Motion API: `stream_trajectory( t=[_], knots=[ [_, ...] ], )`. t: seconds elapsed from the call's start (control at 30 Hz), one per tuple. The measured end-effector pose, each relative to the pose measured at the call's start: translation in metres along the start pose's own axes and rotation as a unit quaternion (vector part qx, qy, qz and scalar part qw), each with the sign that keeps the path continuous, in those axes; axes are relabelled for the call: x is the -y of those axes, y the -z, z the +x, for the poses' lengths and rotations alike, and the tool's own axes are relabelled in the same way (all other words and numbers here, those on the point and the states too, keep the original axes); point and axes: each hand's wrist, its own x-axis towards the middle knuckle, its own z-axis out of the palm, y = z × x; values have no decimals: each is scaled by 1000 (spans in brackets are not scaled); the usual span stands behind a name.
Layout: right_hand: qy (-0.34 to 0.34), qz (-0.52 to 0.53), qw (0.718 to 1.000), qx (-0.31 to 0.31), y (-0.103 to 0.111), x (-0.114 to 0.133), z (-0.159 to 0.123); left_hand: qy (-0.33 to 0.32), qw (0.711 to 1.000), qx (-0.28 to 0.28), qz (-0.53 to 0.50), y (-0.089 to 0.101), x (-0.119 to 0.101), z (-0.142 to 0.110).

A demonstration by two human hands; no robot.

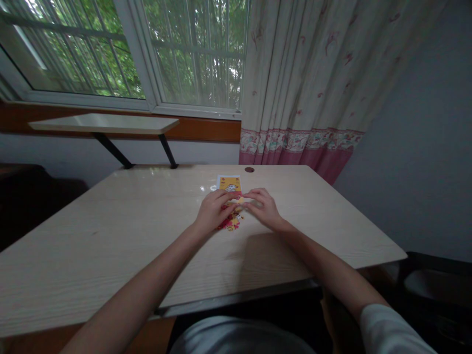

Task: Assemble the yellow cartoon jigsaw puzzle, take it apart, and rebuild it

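Observation:
My left hand [215,209] and my right hand [266,209] face each other over the middle of the table, fingertips nearly meeting. Between them is a small red and yellow jigsaw piece [240,200], pinched from both sides by thumbs and forefingers. Whether it is one piece or a few joined ones, I cannot tell. Below the fingers lies a loose pile of red and yellow jigsaw pieces [232,225], partly covered by my left hand. Just beyond the hands a yellow picture card [229,183] with a white figure lies flat, its near edge hidden.
The pale wooden table [147,236] carries a raised shelf [110,124] on black legs at the back left. A round cable hole [250,169] sits near the far edge. Behind are a barred window and a patterned curtain [295,88]. A dark chair [438,290] stands at the right.

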Motion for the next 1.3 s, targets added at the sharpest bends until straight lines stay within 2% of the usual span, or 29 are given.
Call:
stream_trajectory(
  t=[0.3,0.53,0.63,0.73,0.83,0.93,1.03,1.3],
  knots=[
    [45,-58,997,-12,-1,-3,0,-9,1000,-2,4,-2,1,-1],
    [64,-87,993,-44,1,-7,0,-12,1000,-2,20,1,2,1],
    [46,-108,990,-79,8,-12,3,8,998,1,66,8,16,2],
    [21,-127,985,-112,18,-17,7,69,992,15,100,16,43,-1],
    [11,-137,981,-137,27,-22,9,110,983,63,134,21,71,-9],
    [18,-140,979,-147,30,-24,9,132,972,112,157,21,88,-15],
    [17,-136,981,-140,30,-25,9,134,968,137,160,18,92,-18],
    [-12,-132,985,-112,31,-25,8,121,972,150,136,13,91,-18]
  ],
)
